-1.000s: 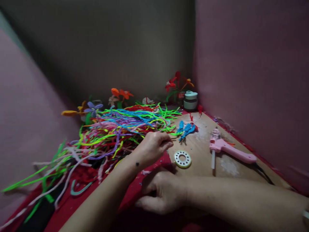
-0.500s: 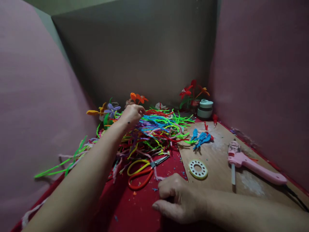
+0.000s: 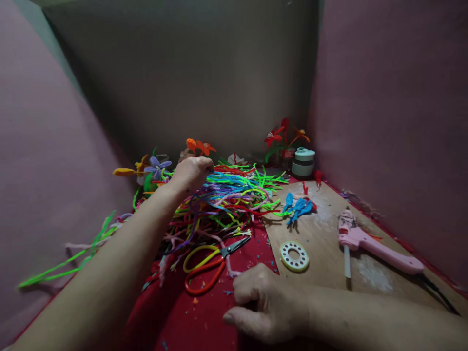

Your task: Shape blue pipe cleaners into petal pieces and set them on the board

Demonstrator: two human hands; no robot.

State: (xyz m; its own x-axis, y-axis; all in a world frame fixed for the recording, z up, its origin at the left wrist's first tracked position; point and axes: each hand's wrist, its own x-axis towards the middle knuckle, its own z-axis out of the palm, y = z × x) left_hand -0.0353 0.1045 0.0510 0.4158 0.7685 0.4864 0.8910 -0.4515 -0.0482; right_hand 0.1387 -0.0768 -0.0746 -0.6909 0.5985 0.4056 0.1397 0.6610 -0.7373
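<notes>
My left hand (image 3: 193, 171) reaches over the far left part of a heap of colourful pipe cleaners (image 3: 234, 187). Its fingers are bent and closed at blue strands; the fingertips are partly hidden. Close to me, my right hand (image 3: 265, 304) rests on the red table surface (image 3: 208, 324), fingers curled and thumb apart, with nothing seen in it. Scissors (image 3: 219, 257) with one yellow and one red handle lie between the heap and my right hand, blades pointing right. A white tape-like ring (image 3: 294, 257) with round holes lies just beyond my right hand.
On the wooden board (image 3: 329, 273) lie a pink glue gun (image 3: 376, 246) and blue pipe-cleaner pieces (image 3: 300, 208). Behind stand a pale green jar (image 3: 303, 162), red flowers (image 3: 276, 136), orange flowers (image 3: 201, 146) and a purple flower (image 3: 157, 167). Pink walls flank both sides.
The view has turned slightly to the right, so things sit further left. My left hand stays at the heap, its fingers now bent more downward. My right hand rests as before.
</notes>
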